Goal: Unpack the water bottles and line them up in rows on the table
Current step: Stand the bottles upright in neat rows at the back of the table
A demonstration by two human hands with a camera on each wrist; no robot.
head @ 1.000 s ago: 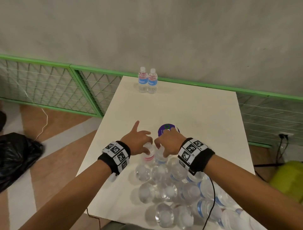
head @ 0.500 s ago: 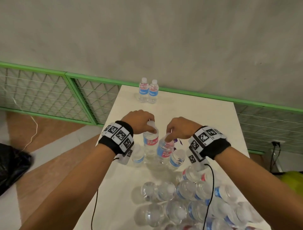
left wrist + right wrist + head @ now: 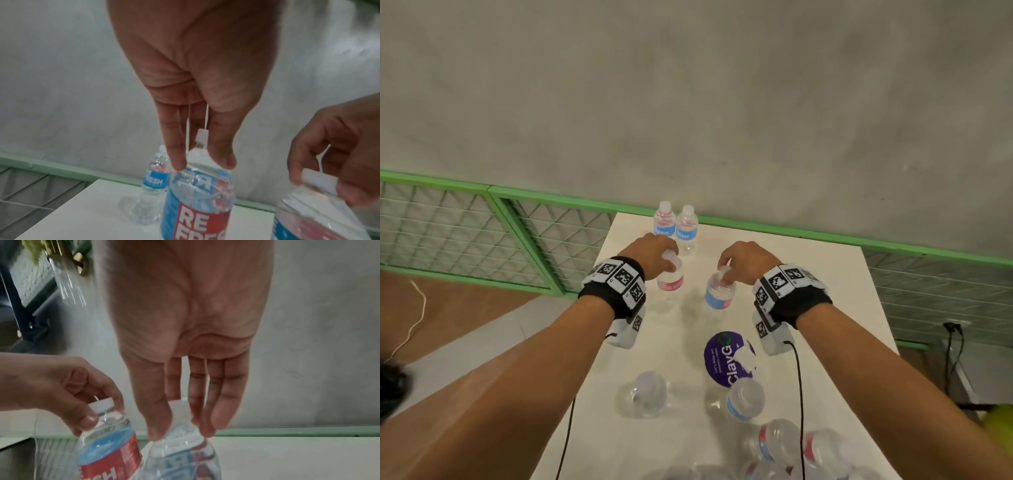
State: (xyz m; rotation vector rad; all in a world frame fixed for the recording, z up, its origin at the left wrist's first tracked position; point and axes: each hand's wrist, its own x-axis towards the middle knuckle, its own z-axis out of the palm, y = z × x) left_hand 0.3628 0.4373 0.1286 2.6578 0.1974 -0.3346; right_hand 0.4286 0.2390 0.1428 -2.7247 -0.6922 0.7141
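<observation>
My left hand [image 3: 666,258] pinches the cap end of a red-and-blue labelled water bottle [image 3: 670,284], held upright over the far part of the white table [image 3: 808,294]. My right hand [image 3: 724,274] grips the cap of a second bottle [image 3: 719,294] just to its right. The left wrist view shows my left hand [image 3: 202,164] on its bottle [image 3: 199,203]. In the right wrist view my right hand [image 3: 180,426] is round its bottle [image 3: 180,454]. Two bottles [image 3: 676,228] stand side by side at the far edge. I cannot tell whether the held bottles touch the table.
Several loose bottles [image 3: 787,445] crowd the near right of the table, with two apart [image 3: 647,394] [image 3: 744,399]. A purple round sticker [image 3: 719,356] lies mid-table. A green mesh railing [image 3: 517,240] and a grey wall stand behind. Cables hang from both wrists.
Both hands lifted a bottle each out of the near cluster and carried them away from me to just short of the two bottles at the far edge.
</observation>
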